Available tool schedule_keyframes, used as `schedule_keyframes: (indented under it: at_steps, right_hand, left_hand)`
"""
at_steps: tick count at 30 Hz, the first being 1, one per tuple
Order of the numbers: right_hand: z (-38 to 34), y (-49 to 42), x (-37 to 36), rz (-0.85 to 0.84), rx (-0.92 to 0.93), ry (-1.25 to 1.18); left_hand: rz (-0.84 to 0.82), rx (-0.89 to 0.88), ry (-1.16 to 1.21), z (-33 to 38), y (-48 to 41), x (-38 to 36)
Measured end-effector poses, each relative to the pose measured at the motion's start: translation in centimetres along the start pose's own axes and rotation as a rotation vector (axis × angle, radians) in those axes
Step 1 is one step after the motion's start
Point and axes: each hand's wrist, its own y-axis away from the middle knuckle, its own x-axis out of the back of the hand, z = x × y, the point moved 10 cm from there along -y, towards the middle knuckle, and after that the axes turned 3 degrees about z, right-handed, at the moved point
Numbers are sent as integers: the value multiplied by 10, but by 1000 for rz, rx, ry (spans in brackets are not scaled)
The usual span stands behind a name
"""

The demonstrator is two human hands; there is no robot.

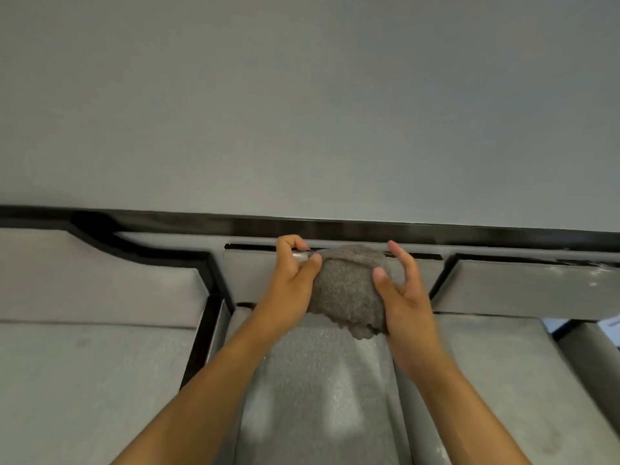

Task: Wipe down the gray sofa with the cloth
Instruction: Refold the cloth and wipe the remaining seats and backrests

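Observation:
A fuzzy grey-brown cloth [347, 290] is bunched against the middle back cushion of the gray sofa [100, 364], near its top edge. My left hand [292, 273] pinches the cloth's upper left corner between thumb and curled fingers. My right hand [402, 286] holds the cloth's right side, thumb pressed into it and fingers spread and half bent behind it. Both forearms reach in from the bottom of the view. The cloth's lower edge hangs loose above the seat cushion.
The sofa has a black frame [335, 226] along the top of its back and between its sections. A plain grey wall [302, 95] rises behind it. Seat cushions lie to the left and right [503, 380] of the middle one.

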Motion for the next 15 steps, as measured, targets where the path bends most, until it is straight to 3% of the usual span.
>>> schedule_keyframes:
  at_steps: [5,10,15]
  right_hand:
    - [47,-31,8,-17,49,144]
    - [116,-42,-30,-176,-79,156]
    - [223,-33,-80,-194,-529,-282]
  left_hand:
    - [60,-39,-115,-50,-7,-6]
    - [172,30,-90,-108,-3,21]
    - [207,172,36,-192,13,61]
